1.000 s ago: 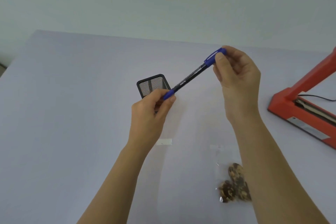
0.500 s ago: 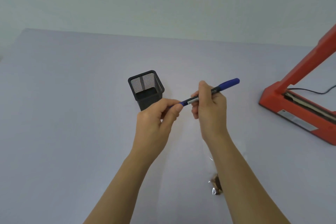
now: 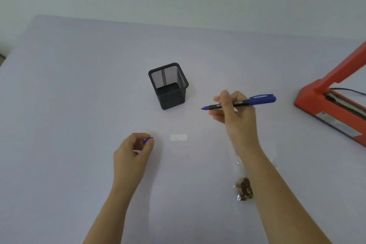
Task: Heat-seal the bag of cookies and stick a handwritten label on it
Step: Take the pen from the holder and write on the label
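My right hand [image 3: 235, 113] grips a blue and black marker [image 3: 240, 102] held level above the table, its uncapped tip pointing left. My left hand [image 3: 133, 151] is closed around the marker's small blue cap [image 3: 147, 140], low over the table and apart from the marker. A small white label [image 3: 178, 137] lies flat between the two hands. The clear bag of brown cookies [image 3: 244, 188] lies at the lower right, mostly hidden under my right forearm. The red heat sealer [image 3: 326, 103] stands at the right edge with its arm raised.
An empty black mesh pen holder [image 3: 168, 86] stands upright behind the label. A black cable [image 3: 348, 90] runs off behind the sealer. The pale lilac table [image 3: 79, 95] stretches to the left and back, ending at a wall.
The cap has come off the marker. My left hand has dropped down and left with the cap; my right hand has carried the marker to the right. The label is uncovered again.
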Demonstrator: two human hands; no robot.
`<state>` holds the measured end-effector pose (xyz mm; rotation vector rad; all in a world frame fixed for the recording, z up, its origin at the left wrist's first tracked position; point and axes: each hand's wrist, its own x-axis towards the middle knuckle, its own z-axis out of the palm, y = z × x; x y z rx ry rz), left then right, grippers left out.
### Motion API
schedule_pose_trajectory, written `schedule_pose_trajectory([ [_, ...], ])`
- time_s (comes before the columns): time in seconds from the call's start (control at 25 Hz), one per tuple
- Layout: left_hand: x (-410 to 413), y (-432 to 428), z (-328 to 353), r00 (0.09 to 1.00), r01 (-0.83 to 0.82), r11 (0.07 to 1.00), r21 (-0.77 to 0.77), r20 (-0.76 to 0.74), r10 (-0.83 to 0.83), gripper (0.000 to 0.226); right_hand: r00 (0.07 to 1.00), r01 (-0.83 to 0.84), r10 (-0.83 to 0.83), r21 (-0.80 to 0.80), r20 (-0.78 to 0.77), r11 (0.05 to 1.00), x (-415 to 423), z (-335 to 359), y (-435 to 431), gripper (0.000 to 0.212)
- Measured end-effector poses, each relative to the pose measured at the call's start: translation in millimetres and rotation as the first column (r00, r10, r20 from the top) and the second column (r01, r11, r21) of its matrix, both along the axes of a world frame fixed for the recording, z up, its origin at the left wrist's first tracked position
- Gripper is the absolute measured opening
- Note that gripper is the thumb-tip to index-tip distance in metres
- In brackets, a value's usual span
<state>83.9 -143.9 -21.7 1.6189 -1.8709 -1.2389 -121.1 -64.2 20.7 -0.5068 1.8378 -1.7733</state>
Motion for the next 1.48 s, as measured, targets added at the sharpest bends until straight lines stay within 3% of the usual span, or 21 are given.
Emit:
schedule_pose_trajectory([
  [0.08, 10, -15, -7, 0.991, 0.015, 0.988, -0.151, 0.134, 0.005, 0.005, 0.999, -0.021, 0.02, 0.015, 0.039, 1.0, 26, -26, 3, 0.025],
  [0.2, 27, -30, -21, 0.971, 0.09, 0.971, -0.221, 0.238, -0.036, 0.008, 1.0, -0.005, 0.003, 0.07, 0.026, 0.998, 50, -59, 4, 0.031],
  [0.32, 31, -32, -26, 0.974, 0.105, 0.971, -0.216, 0.219, -0.057, 0.016, 1.0, -0.006, 0.005, 0.041, 0.02, 0.999, 66, -79, -3, 0.036],
  [0.44, 32, -26, -21, 0.985, 0.029, 0.961, -0.275, 0.172, 0.02, 0.04, 0.999, 0.028, -0.028, 0.0, -0.043, 1.0, 68, -88, -12, 0.037],
  [0.52, 32, -14, -16, 0.993, 0.043, 0.899, -0.436, 0.12, 0.011, 0.032, 0.993, 0.043, -0.044, -0.018, -0.107, 0.999, 69, -91, -15, 0.033],
  [0.6, 29, 0, -20, 0.973, 0.228, 0.804, -0.549, 0.115, -0.198, 0.014, 0.979, 0.052, -0.053, -0.008, -0.195, 0.999, 70, -93, -15, 0.034],
  [0.68, 19, 4, -31, 0.901, 0.428, 0.76, -0.489, 0.166, -0.401, 0.024, 0.972, 0.048, -0.044, 0.01, -0.232, 0.999, 72, -96, -14, 0.035],
  [0.76, 5, 0, -44, 0.866, 0.499, 0.764, -0.409, 0.213, -0.452, 0.034, 0.975, 0.034, -0.03, 0.015, -0.221, 0.999, 71, -97, -14, 0.032],
  [1.04, -12, -15, -54, 0.868, 0.495, 0.779, -0.385, 0.182, -0.461, 0.039, 0.963, -0.001, 0.005, 0.016, -0.27, 1.0, 70, -101, -13, 0.034],
  [1.48, -13, -20, -58, 0.82, 0.565, 0.669, -0.483, 0.241, -0.519, 0.029, 0.951, -0.031, 0.039, 0.031, -0.306, 0.999, 71, -101, -13, 0.029],
])
